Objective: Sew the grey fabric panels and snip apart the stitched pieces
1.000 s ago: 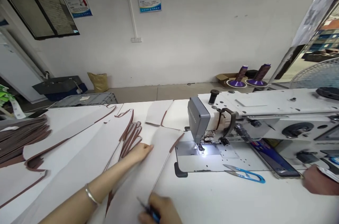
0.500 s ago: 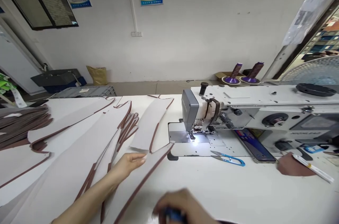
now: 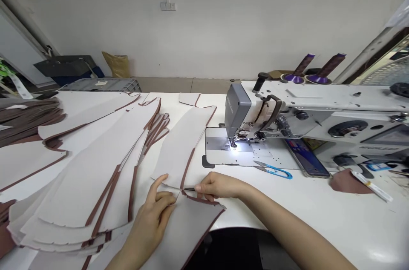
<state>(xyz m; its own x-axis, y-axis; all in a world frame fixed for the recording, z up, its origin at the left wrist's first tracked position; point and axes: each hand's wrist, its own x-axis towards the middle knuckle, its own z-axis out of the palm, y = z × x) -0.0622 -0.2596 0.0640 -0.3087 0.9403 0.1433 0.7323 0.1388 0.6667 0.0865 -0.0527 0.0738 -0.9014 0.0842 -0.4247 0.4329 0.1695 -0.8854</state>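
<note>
My left hand [image 3: 156, 210] grips the edge of a pale grey panel with brown edging, its index finger resting on the upper panel [image 3: 185, 146]. That panel lies flat on the table and meets a lower panel [image 3: 188, 223] at a narrow join. From the right, my right hand [image 3: 217, 185] closes around small thread snips [image 3: 190, 188], mostly hidden in the fingers. Their dark pointed tip touches the join. The lower panel hangs past the table's front edge.
A sewing machine [image 3: 238, 106] stands to the right, its needle area lit. Blue-handled snips [image 3: 275, 170] and a phone [image 3: 308, 159] lie beside it. Overlapping edged panels [image 3: 86, 176] cover the left, near a brown fabric stack [image 3: 30, 119]. Purple-based thread cones [image 3: 326, 70] stand behind.
My right hand has come up from the front edge to the join, bringing the snips' tip to it. The lower panel has shifted toward me, and the view has tilted down.
</note>
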